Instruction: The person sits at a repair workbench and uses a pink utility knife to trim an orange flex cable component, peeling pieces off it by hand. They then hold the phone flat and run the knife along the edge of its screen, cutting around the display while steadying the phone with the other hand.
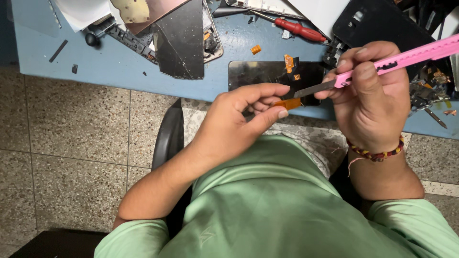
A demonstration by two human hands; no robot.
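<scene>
From the head camera, the left hand [239, 114] pinched a small orange flex strip [288, 103] between thumb and forefinger, holding it just above the near edge of the blue table [119, 67]. The right hand [370, 95] was closed around a pink utility knife [406, 56], its grey blade [315, 89] extended leftward with the tip just above the strip, close to the left fingertips. Directly behind both hands lay a dark phone screen [267, 74] with orange ribbon bits on it. Farther back were a red screwdriver [299, 29] and a black triangular panel [181, 43]. A braided bracelet [377, 152] circled the right wrist.
</scene>
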